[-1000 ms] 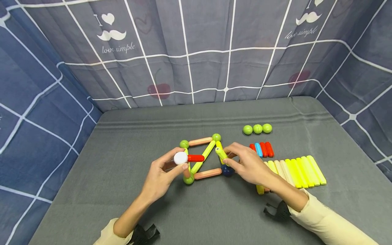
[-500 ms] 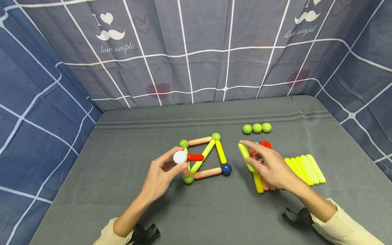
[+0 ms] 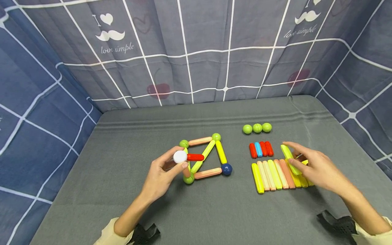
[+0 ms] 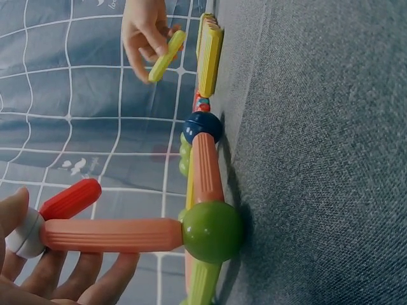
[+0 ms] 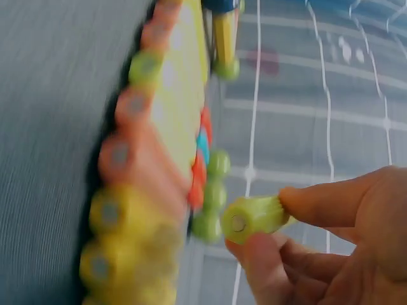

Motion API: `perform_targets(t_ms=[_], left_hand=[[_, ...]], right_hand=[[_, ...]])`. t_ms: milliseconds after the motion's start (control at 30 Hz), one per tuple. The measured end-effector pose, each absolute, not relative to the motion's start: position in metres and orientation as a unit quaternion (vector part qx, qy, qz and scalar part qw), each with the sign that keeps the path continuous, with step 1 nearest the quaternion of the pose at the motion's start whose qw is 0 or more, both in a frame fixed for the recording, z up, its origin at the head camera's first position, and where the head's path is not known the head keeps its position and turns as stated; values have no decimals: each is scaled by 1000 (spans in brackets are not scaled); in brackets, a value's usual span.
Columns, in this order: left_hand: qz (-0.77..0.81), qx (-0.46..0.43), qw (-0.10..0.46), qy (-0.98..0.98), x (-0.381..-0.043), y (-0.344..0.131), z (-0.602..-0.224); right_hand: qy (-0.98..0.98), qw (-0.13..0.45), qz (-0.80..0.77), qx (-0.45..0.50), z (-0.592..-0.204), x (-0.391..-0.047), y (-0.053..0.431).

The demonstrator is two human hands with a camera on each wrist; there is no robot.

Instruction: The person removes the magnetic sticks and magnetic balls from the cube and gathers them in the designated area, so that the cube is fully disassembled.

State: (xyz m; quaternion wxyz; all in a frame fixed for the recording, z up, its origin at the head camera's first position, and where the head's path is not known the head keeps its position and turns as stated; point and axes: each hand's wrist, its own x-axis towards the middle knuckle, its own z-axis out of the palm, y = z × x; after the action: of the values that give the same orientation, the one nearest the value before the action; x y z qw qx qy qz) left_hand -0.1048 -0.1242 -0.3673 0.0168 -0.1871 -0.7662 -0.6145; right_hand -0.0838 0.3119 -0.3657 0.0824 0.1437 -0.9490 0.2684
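Observation:
My left hand (image 3: 163, 173) pinches a white ball (image 3: 180, 157) between thumb and fingers. From that ball a short red rod (image 3: 196, 157) sticks out to the right. An upright orange rod (image 4: 114, 235) runs from the white ball down to a green ball (image 4: 213, 232), a corner of a flat frame. The frame has orange and yellow-green rods, a diagonal rod (image 3: 209, 149) and a dark blue ball (image 3: 226, 169) at its near right corner. Over the row of rods (image 3: 272, 175), my right hand (image 3: 315, 166) holds a yellow-green rod (image 3: 288, 156), whose end shows a metal disc.
Beyond the row lie short red and blue rods (image 3: 258, 149). Behind them, three green balls (image 3: 257, 128) stand in a line. Grey cloth (image 3: 137, 136) covers the table, and checked curtains (image 3: 208, 68) rise at its back and sides.
My right hand has carried the yellow-green rod from the frame's right side over to the right end of the rod row. My left hand stays in place on the white ball.

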Motion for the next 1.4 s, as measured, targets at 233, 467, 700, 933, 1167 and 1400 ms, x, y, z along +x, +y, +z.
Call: perform_targets(t_ms=[233,467,700,933,1167,1400], left_hand=[[-617,-179,8,-766,-104,-125,-367],[-614,-175,2,-769,-104,-125,-367],[-609,-178,5,-773,-104,-125,-367],[-615,-179,6,-768,-105,-124,-367],[-613,-173,0,-771,-104,-124,-366],[-609,-180,3,-772,-105,-124,-366]], right_hand=[[-974,45,212,64,-378,-82,358],[-984,37,171,38,-392,-78,383],[-987,-34,155,21,-394,-80,395],[-986,-49,158,3,-391,-82,398],[-987,-44,157,-2,-389,-80,396],[-988,-8,152,-15,-375,-80,388]])
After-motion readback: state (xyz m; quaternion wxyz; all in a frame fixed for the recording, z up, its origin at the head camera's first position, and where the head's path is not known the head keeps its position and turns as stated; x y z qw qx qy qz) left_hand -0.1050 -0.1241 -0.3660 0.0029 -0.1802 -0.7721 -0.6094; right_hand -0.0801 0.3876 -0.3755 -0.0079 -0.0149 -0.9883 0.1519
